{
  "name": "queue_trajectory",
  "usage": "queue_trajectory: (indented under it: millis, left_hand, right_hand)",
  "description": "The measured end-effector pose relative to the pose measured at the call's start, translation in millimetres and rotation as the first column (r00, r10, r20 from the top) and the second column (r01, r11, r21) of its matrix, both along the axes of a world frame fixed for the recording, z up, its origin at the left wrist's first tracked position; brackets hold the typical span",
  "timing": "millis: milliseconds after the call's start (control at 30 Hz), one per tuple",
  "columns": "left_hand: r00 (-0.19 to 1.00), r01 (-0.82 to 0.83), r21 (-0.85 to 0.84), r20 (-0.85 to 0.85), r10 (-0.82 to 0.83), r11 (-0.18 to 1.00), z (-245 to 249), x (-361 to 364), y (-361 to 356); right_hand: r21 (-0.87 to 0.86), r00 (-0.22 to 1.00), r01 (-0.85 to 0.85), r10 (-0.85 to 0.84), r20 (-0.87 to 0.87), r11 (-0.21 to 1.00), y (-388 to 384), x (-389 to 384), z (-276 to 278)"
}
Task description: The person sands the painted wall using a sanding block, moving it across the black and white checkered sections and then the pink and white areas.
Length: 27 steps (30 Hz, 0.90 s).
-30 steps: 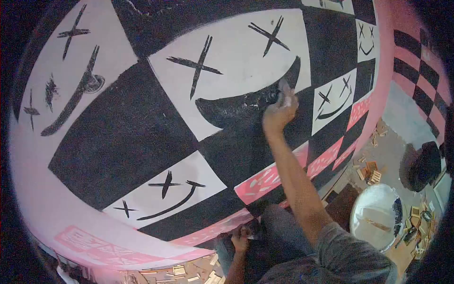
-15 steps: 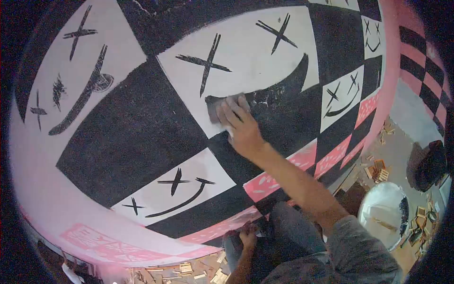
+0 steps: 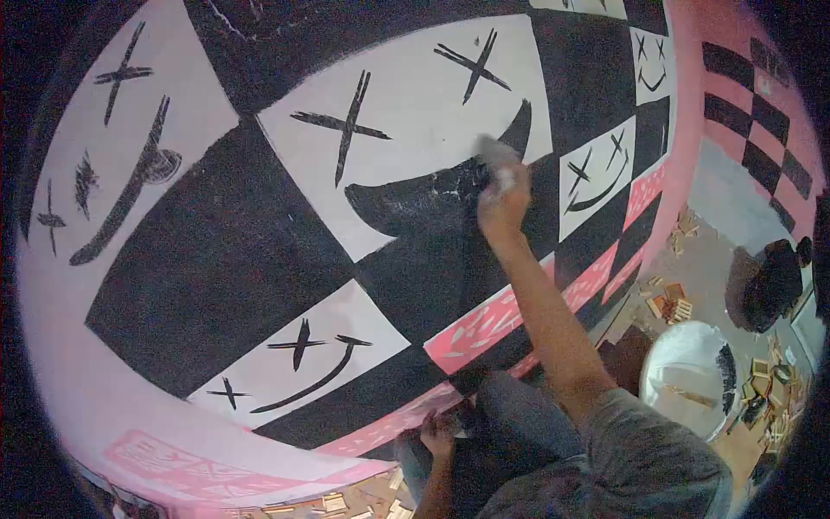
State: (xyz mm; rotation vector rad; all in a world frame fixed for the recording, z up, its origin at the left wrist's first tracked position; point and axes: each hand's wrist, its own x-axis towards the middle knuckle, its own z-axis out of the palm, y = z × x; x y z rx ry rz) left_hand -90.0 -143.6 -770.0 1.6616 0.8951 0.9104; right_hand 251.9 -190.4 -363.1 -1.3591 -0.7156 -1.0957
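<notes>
Right hand (image 3: 506, 201) at the right half of the painted black mouth (image 3: 385, 206), its grip closed about a blurred grey pad (image 3: 497, 151); half a second earlier, both lay at the mouth's left end. Left hand (image 3: 438, 434), low beside the leg as before; whether its grip holds anything cannot be told. Right: round white container (image 3: 664, 368) on the floor.

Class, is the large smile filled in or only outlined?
Filled in: the large smile is mostly solid black, though pale flecks show near the right hand.
</notes>
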Motion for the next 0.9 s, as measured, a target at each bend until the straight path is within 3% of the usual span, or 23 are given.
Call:
queue_trajectory:
  millis: [33,100,133,167,233,267,333,367,433,467,533,567,633,667,767,900]
  left_hand:
    - [0.999,-0.020,-0.081,0.040,0.023,0.997,7.5,2.2,-5.3]
    - [0.994,-0.015,-0.136,0.110,0.030,0.991,4.5,7.0,-1.8]
    - [0.989,0.001,-0.115,0.149,0.016,0.993,-18.4,10.0,6.6]
    - [0.983,0.013,-0.096,0.181,0.005,0.995,-32.4,8.8,10.2]
    - [0.989,0.035,-0.078,0.146,-0.023,0.996,13.4,8.7,-7.3]
    - [0.991,0.045,-0.067,0.131,-0.036,0.997,32.7,9.8,-11.1]
    - [0.966,0.084,-0.100,0.251,-0.057,0.991,-15.8,1.3,9.9]
    - [0.949,0.106,-0.120,0.308,-0.065,0.987,-34.0,-4.7,15.0]
    - [0.969,-0.017,-0.063,0.244,0.032,0.998,15.8,2.8,-4.2]
    - [0.973,-0.078,-0.029,0.213,0.083,0.997,35.3,5.9,-11.0]
    - [0.955,-0.033,-0.084,0.291,0.056,0.996,26.0,8.5,-4.0]
    - [0.947,-0.007,-0.111,0.319,0.042,0.994,22.0,4.1,-1.5]
    - [0.977,-0.017,-0.143,0.207,0.046,0.990,28.7,5.0,-2.0]
    - [0.987,-0.021,-0.162,0.152,0.046,0.987,31.0,5.6,-4.3]
    - [0.979,0.042,-0.083,0.204,-0.024,0.996,33.4,9.2,-9.9]
    - [0.936,0.194,-0.165,0.325,-0.132,0.967,41.9,10.2,-16.1]
  right_hand:
    - [0.120,0.958,0.191,-0.159,-0.237,0.974,6.6,5.1,-4.5]
    - [0.060,0.996,-0.061,0.065,-0.065,0.996,8.0,-25.9,-2.1]
    - [-0.082,0.983,0.035,-0.020,0.181,0.996,17.7,-32.6,-19.3]
    - [-0.327,0.968,0.036,0.049,0.248,0.944,12.4,-48.0,-31.3]
    - [-0.458,0.954,-0.036,0.168,0.250,0.888,0.4,-22.7,-46.9]
    - [-0.398,0.970,0.018,0.081,0.230,0.917,-5.3,-15.4,-43.1]
    - [-0.298,0.982,0.134,-0.086,0.168,0.945,-17.9,-8.4,-36.9]
    - [-0.229,0.995,0.049,-0.027,0.098,0.972,-18.9,-9.0,-44.0]
    - [-0.063,0.995,-0.098,0.098,-0.009,0.993,-19.9,-5.7,-57.6]
    - [0.108,0.961,-0.231,0.244,-0.132,0.967,-27.9,-11.9,-53.6]
    - [0.479,0.786,-0.383,0.551,-0.280,0.790,-48.6,-29.5,-43.3]
    - [0.515,0.680,-0.404,0.625,-0.383,0.756,-57.3,-29.0,-55.6]
    - [0.595,0.416,-0.417,0.726,-0.547,0.687,-81.6,-25.2,-85.2]
    - [0.677,0.359,-0.443,0.808,-0.467,0.588,-86.7,-31.5,-91.1]
    - [0.778,0.256,-0.380,0.865,-0.431,0.501,-96.5,-36.9,-126.9]
    - [0.738,0.237,-0.381,0.831,-0.504,0.556,-114.1,-60.1,-140.5]
